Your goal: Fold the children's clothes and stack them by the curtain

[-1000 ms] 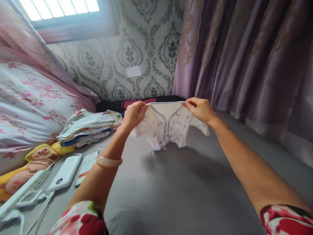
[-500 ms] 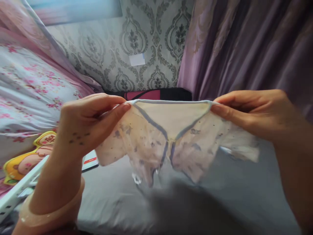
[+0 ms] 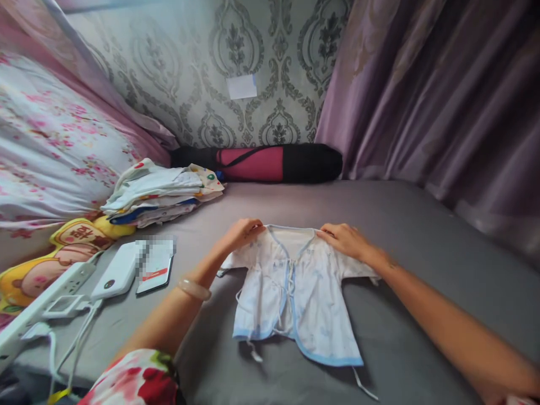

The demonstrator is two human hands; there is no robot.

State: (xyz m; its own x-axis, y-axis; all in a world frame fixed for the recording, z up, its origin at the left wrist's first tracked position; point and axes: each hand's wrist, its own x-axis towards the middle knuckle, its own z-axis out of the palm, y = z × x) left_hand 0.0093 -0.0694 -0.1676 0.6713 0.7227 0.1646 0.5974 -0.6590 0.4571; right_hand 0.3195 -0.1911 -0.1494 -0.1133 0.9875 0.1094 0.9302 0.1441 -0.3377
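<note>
A small white baby shirt (image 3: 314,304) with light blue edging and tie strings lies spread on the grey bed sheet (image 3: 405,225), its neckline toward the wall. My left hand (image 3: 247,232) pinches the shirt at the left shoulder beside the collar. At the opposite shoulder, my right hand (image 3: 343,239) has its fingers closed on the cloth. The front panels lie side by side with ties between them, and loose strings trail past the hem.
A stack of folded clothes (image 3: 164,194) sits at the back left, before a black and magenta roll bag (image 3: 253,164) along the wall. Nearer left are a phone (image 3: 156,267), a white power bank (image 3: 118,270), a power strip (image 3: 63,287) with cables, and a yellow plush (image 3: 71,247).
Both hands have lowered the shirt from in front of my view down onto the bed, farther away. It now lies flat, and the folded stack has come into sight.
</note>
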